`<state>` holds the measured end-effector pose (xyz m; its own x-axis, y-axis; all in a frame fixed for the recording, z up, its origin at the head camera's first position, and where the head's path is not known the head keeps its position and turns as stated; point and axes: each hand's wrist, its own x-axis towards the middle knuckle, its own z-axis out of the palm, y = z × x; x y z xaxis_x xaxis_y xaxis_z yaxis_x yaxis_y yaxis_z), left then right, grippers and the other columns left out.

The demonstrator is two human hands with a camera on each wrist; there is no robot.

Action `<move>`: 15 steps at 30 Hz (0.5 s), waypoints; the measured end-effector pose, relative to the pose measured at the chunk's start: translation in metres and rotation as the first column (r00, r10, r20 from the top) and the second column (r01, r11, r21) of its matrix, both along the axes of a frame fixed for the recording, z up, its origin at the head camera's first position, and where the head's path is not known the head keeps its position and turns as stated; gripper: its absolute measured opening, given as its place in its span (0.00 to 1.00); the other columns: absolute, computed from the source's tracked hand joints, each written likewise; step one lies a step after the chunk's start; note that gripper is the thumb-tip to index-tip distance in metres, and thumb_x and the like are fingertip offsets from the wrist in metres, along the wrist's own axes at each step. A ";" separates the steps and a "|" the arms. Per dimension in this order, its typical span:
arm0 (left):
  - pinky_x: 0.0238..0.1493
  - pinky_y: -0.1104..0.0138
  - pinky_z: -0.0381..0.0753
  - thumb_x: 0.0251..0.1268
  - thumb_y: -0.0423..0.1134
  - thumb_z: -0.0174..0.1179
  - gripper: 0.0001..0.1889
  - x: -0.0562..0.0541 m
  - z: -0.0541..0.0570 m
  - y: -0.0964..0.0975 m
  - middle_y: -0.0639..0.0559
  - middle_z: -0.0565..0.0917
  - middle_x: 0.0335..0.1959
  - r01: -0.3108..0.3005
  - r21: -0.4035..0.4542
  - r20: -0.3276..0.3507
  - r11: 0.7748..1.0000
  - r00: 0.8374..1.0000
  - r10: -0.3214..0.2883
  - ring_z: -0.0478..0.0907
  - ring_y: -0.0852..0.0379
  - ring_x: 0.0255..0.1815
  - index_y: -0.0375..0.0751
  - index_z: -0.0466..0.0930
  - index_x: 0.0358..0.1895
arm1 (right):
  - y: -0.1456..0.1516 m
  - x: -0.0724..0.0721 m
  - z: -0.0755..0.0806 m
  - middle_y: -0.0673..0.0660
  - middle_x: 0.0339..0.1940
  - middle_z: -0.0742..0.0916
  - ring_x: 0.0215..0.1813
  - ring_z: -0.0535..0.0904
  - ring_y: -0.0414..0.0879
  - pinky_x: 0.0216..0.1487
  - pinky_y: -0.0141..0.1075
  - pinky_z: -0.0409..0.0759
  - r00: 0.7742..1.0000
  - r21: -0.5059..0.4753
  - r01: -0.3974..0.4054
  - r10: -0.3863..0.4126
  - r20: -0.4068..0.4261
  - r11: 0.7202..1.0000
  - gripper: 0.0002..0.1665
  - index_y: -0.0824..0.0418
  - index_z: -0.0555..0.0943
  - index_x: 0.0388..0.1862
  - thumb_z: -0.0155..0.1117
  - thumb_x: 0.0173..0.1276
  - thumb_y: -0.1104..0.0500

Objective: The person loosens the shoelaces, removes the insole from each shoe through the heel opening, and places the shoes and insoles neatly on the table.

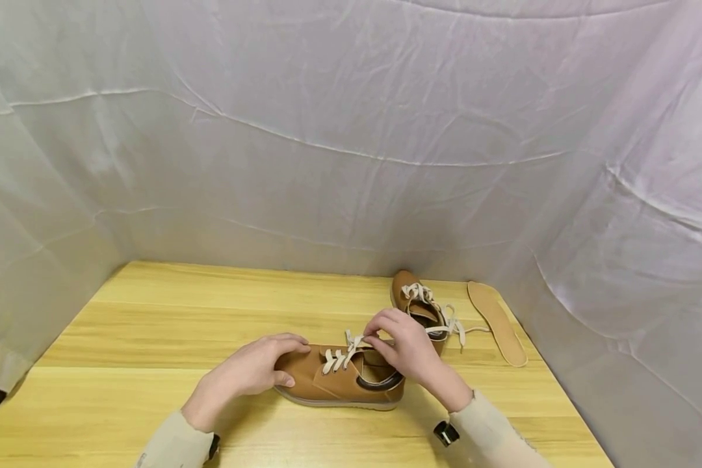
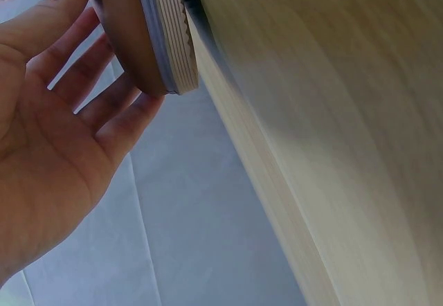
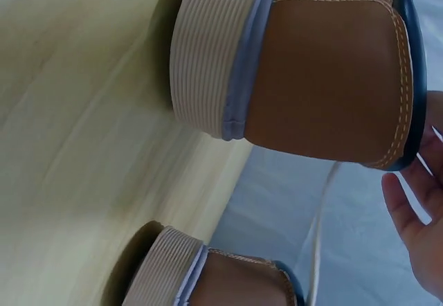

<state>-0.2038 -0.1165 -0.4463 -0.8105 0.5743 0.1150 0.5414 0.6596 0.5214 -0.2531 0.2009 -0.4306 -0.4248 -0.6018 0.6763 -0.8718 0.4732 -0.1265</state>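
A brown shoe [image 1: 333, 389] lies sole down on the table, its toe to the left and its heel to the right. My left hand [image 1: 251, 367] grips the toe, thumb on the near side and fingers over the far side; the left wrist view shows the fingers around the shoe's toe [image 2: 124, 36]. Over the shoe's opening, my right hand [image 1: 406, 344] pinches the cream shoelace [image 1: 353, 344] between thumb and forefinger. The shoe's heel [image 3: 325, 77] fills much of the right wrist view, with right-hand fingers [image 3: 401, 202] beside its dark collar; the pinch is hidden there.
Behind my right hand stands a second brown shoe [image 1: 400, 286], its loose lace [image 1: 453, 322] trailing rightward. A tan insole [image 1: 499, 323] lies at the table's right side. Grey cloth [image 1: 327, 195] hangs around the back and sides of the wooden table [image 1: 152, 344].
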 end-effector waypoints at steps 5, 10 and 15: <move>0.71 0.45 0.73 0.59 0.35 0.76 0.29 -0.001 0.000 -0.001 0.46 0.79 0.69 0.000 0.003 -0.001 1.000 1.000 0.000 0.74 0.41 0.71 0.40 0.81 0.66 | 0.002 0.000 0.001 0.49 0.33 0.88 0.34 0.83 0.42 0.34 0.40 0.86 0.967 -0.200 0.138 -0.089 0.238 0.970 0.11 0.58 0.85 0.37 0.78 0.60 0.70; 0.71 0.45 0.73 0.59 0.35 0.76 0.29 -0.001 0.000 -0.002 0.46 0.79 0.69 0.008 0.007 -0.006 1.000 1.000 -0.008 0.74 0.41 0.71 0.39 0.81 0.66 | 0.003 0.002 0.002 0.52 0.33 0.88 0.34 0.84 0.42 0.37 0.32 0.84 0.780 -0.307 0.402 -0.147 0.608 0.863 0.07 0.59 0.85 0.38 0.76 0.65 0.65; 0.71 0.45 0.74 0.59 0.35 0.76 0.29 0.000 0.000 -0.001 0.47 0.79 0.69 0.009 0.003 -0.012 1.000 1.000 -0.009 0.75 0.41 0.71 0.39 0.81 0.65 | 0.004 0.002 -0.001 0.54 0.34 0.87 0.36 0.82 0.43 0.39 0.30 0.81 0.656 -0.274 0.510 -0.163 0.737 0.815 0.06 0.60 0.85 0.39 0.75 0.67 0.62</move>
<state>-0.2038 -0.1179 -0.4466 -0.8036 0.5815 0.1268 0.5539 0.6528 0.5168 -0.2513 0.2050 -0.4313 -0.9620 -0.0460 0.2693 -0.2600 0.4575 -0.8504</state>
